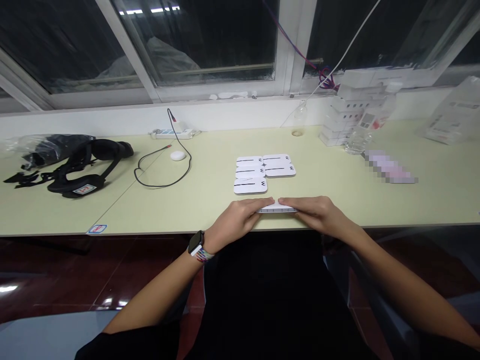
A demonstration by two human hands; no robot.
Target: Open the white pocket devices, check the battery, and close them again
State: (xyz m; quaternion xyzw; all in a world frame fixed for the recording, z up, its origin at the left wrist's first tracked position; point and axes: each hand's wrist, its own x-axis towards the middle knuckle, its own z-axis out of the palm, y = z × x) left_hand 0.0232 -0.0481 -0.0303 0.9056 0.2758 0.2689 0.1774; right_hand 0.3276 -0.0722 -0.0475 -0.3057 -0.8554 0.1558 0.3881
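While both palms face down at the near edge of the tabletop [187, 200], the left hand [240, 217] and right hand [318, 212] lie flat with fingers extended, pressing on one flat white case [276, 208] between them. Just beyond lie five more white cases [264, 172], touching in a cluster. Toward the far right corner stands a stack of white boxes [347, 117]; its count is unclear. A black headset [84, 167] lies near the left edge.

left grip [240, 217], right grip [315, 212], palms down, fingertips meeting
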